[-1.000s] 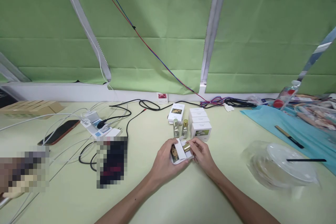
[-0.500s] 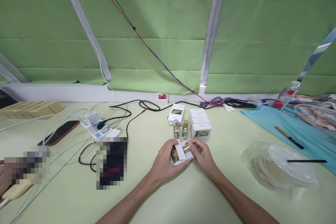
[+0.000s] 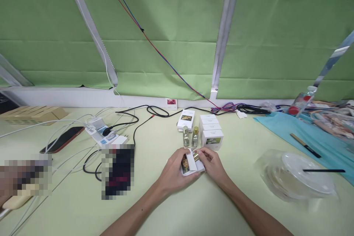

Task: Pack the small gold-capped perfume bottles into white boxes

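Note:
My left hand [image 3: 173,173] grips a small white carton [image 3: 189,164] with a floral picture, its end flap open. My right hand [image 3: 211,162] pinches a small bottle by its gold cap [image 3: 196,156] at the carton's open end; most of the bottle is hidden inside. Just behind stand two small gold-capped glass bottles [image 3: 190,136]. A stack of white cartons [image 3: 211,131] sits to their right, and one flat carton [image 3: 186,119] lies behind them.
A power strip [image 3: 106,136] with tangled cables and a phone [image 3: 62,139] lie at the left. A clear plastic lidded bowl [image 3: 295,175] sits at the right, before a blue cloth [image 3: 312,136] with clutter. Another person's hand is at the far left edge.
The gold-capped bottle has slid deeper into the carton. Both hands stay in about the same place.

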### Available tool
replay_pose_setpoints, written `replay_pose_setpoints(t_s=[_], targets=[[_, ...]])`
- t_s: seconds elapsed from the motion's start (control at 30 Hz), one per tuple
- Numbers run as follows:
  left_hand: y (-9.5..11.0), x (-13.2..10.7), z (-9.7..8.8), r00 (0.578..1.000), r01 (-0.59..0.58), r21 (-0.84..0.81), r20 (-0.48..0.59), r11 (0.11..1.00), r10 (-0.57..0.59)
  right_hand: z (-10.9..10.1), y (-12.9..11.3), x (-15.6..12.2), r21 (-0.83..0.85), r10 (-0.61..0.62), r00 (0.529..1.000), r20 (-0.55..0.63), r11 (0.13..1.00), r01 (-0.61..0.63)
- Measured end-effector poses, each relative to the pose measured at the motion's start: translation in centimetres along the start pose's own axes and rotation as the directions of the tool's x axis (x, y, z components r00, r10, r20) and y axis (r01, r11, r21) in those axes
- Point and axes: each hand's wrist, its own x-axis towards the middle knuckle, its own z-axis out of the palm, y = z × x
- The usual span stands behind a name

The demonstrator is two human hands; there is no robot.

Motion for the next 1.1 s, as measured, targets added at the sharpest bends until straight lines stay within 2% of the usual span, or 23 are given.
replay_pose_setpoints(t_s=[0.23,0.5,0.93,1.1], targets=[[0.17,-0.06,0.09,0.999,0.032,0.006,-0.002,0.999,-0.032,-0.01,-0.22,-0.06,0.013,-0.004,1.0,0.01,1.0,0.004],[-0.01,-0.14,0.61,0.995,0.051,0.018,-0.083,0.999,-0.05,-0.04,-0.09,-0.01,0.006,0.004,1.0,0.01,1.0,-0.004],[-0.47,-0.14,0.66,0.997,0.04,-0.004,-0.067,0.999,-0.04,-0.19,-0.08,0.04,-0.015,-0.002,1.0,0.019,1.0,0.003],[-0.24,-0.12,0.32,0.999,0.015,0.001,-0.03,1.0,-0.015,-0.29,0.3,0.01,-0.027,-0.013,0.999,0.045,1.0,0.015]])
